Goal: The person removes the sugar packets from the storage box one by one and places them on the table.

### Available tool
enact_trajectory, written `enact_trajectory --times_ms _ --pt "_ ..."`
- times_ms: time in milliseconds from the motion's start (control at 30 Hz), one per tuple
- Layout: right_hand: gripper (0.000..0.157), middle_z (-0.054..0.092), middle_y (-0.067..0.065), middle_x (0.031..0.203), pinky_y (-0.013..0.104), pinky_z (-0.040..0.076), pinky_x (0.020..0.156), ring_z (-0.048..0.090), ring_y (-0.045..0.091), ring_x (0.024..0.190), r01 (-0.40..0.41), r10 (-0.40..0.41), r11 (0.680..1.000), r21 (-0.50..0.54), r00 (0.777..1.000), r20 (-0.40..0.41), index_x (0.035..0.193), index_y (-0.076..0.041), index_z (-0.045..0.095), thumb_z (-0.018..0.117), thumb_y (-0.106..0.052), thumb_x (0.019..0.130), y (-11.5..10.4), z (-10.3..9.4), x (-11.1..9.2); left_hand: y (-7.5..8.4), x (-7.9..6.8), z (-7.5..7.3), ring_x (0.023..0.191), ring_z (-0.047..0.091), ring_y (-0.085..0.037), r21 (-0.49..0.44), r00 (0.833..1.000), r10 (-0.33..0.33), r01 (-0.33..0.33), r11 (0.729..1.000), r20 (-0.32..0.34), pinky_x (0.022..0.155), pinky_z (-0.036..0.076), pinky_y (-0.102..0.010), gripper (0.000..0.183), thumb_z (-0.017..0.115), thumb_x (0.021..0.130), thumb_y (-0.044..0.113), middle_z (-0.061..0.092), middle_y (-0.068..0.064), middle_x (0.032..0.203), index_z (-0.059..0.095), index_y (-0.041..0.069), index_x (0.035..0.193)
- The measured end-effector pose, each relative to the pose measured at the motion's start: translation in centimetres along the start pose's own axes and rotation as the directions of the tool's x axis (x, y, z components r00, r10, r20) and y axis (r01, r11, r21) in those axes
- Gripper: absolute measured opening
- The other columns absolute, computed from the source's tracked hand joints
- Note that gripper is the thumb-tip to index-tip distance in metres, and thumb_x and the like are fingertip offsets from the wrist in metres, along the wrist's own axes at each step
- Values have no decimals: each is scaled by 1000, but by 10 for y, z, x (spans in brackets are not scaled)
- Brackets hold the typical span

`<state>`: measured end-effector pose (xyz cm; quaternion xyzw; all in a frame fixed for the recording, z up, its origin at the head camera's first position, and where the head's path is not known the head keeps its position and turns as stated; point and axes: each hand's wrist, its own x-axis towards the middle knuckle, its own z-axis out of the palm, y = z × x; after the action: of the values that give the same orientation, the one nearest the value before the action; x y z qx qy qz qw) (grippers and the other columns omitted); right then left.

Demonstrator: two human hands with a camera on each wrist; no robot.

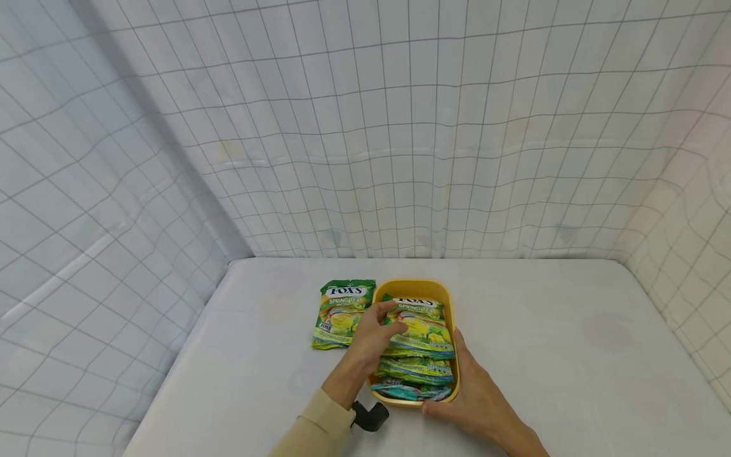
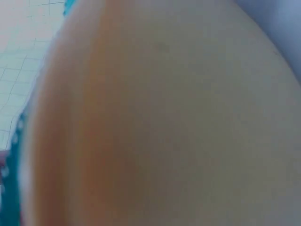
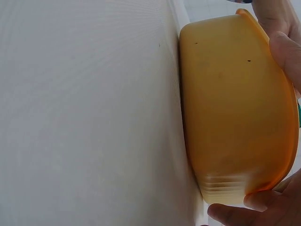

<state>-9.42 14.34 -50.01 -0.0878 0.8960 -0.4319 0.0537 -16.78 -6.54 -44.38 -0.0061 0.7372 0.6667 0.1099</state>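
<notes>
A green and yellow Fox's Spring Tea candy bag (image 1: 419, 327) lies on top in a yellow plastic tub (image 1: 445, 289). My left hand (image 1: 371, 333) reaches over the tub's left rim and grips that bag at its left side, thumb and forefinger on its printed front; the other fingers are hidden. More candy bags (image 1: 414, 368) are packed beneath and nearer to me, with a teal one (image 1: 408, 390) at the near end. My right hand (image 1: 474, 393) holds the tub's near right corner, its thumb at the near rim and fingers along the right side. The left wrist view is mostly blurred skin.
Left of the tub, another Fox's Spring Tea bag (image 1: 344, 311) lies flat on the white table (image 1: 571, 355). A black strap piece (image 1: 370, 417) sits at my left wrist. White sheets with a grid net (image 1: 422, 158) enclose the table at the back and sides.
</notes>
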Motion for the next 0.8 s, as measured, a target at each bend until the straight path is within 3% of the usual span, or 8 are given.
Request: enact_trajectory --times_ms 200,400,633,800 --pt "145 18 13 168 57 37 110 35 35 145 -3 3 1000 -3 1000 -7 164 -11 0 82 -75 64 -1 0 0 2 6 -5 129 43 -41 26 995 -69 67 997 67 105 38 -55 55 72 93 11 40 -25 148 51 -2 142" --pt "144 21 14 167 57 38 109 38 36 143 -6 6 1000 1 1000 -10 165 -11 1 84 -72 64 -2 0 0 2 12 -8 129 43 -40 -21 988 -80 83 996 132 107 35 -56 52 70 94 10 36 -25 151 52 -2 141" --pt "145 21 15 166 56 38 110 38 35 143 9 -9 1000 4 1000 -15 164 -9 1 85 -72 64 -2 1 0 -3 15 -9 100 60 -27 -134 981 -86 109 985 172 82 53 -36 53 68 96 6 48 -22 134 49 -2 144" --pt "145 22 15 166 56 38 110 38 35 143 6 -6 1000 7 1000 -12 164 -9 2 85 -72 63 -2 1 0 -6 16 -8 92 65 -23 -174 980 -66 100 980 188 80 57 -36 54 68 94 1 57 -21 121 46 -3 144"
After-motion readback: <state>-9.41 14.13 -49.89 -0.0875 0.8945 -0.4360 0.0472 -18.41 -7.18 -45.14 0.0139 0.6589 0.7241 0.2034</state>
